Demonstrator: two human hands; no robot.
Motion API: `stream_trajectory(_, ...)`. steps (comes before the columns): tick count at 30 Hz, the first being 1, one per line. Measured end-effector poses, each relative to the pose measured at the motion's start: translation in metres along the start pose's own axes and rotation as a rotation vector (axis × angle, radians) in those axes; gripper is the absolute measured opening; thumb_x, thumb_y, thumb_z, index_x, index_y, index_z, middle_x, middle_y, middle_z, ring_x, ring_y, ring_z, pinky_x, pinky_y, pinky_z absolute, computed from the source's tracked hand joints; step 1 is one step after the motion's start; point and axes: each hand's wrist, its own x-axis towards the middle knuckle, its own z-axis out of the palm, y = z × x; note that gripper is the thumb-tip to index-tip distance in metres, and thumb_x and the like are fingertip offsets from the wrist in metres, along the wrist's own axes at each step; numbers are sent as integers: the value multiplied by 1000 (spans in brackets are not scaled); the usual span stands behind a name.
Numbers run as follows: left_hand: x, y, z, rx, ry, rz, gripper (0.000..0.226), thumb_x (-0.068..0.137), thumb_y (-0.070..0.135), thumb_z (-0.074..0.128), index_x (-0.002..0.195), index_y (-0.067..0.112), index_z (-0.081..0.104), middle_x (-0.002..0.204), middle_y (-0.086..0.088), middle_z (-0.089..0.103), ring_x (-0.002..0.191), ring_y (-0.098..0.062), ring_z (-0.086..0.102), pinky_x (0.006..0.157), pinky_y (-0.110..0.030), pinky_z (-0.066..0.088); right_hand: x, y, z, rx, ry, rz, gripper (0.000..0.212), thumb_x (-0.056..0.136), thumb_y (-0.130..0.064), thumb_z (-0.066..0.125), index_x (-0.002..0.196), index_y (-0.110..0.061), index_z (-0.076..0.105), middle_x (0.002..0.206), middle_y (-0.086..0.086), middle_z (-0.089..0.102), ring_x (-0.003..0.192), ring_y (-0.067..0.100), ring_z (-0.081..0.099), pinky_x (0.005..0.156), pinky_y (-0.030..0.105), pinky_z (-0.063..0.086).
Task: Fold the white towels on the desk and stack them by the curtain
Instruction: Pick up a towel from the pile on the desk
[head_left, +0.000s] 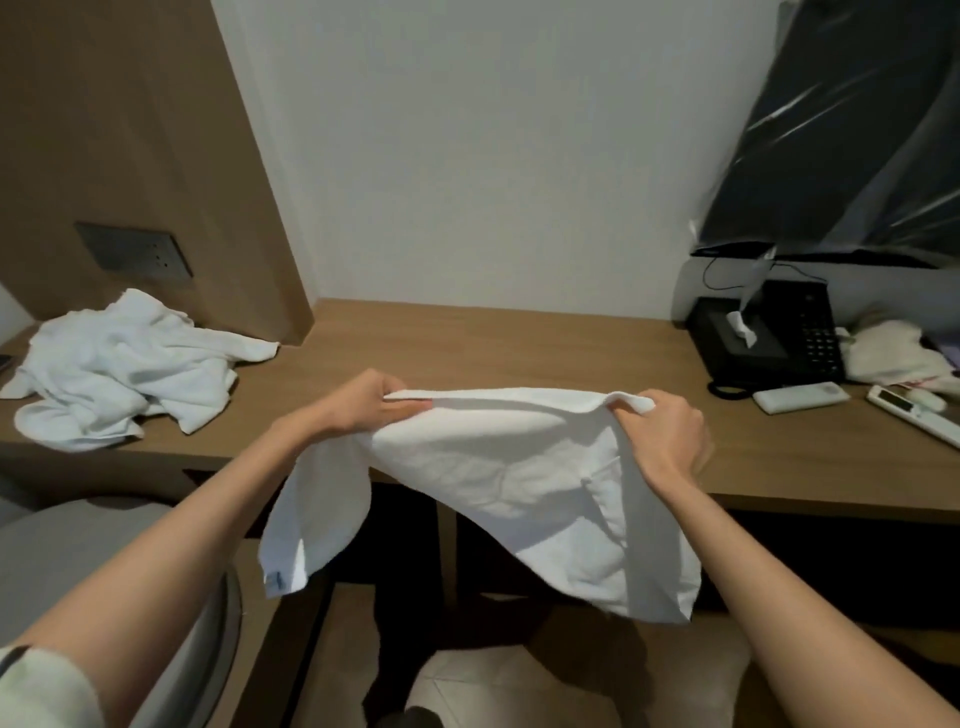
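I hold a white towel up over the front edge of the wooden desk. My left hand pinches its top left corner and my right hand grips its top right corner. The top edge is stretched between them, and the rest hangs down in front of the desk with a small tag at the lower left. A crumpled heap of white towels lies on the desk at the far left. No curtain is clearly in view.
A black telephone with a tissue box stands at the desk's right, with two white remotes and a cream cloth beside it. A plastic-wrapped dark screen leans above. A grey chair sits lower left.
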Motion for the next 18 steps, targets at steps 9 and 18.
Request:
stream_trajectory(9, 54, -28, 18, 508, -199, -118, 19, 95, 9, 50, 94, -2, 65, 89, -17, 62, 86, -27, 58, 67, -31, 36, 32, 31, 21, -115, -116, 14, 18, 93, -15, 54, 107, -14, 65, 109, 13, 58, 105, 31, 52, 92, 39, 38)
stream_trajectory(18, 132, -75, 5, 914, 179, -199, 31, 87, -2, 45, 115, 11, 49, 115, -13, 55, 104, -32, 57, 80, -35, 41, 89, 6, 80, -191, -65, 13, 25, 95, -8, 44, 112, -13, 63, 112, 14, 54, 110, 32, 45, 94, 38, 27)
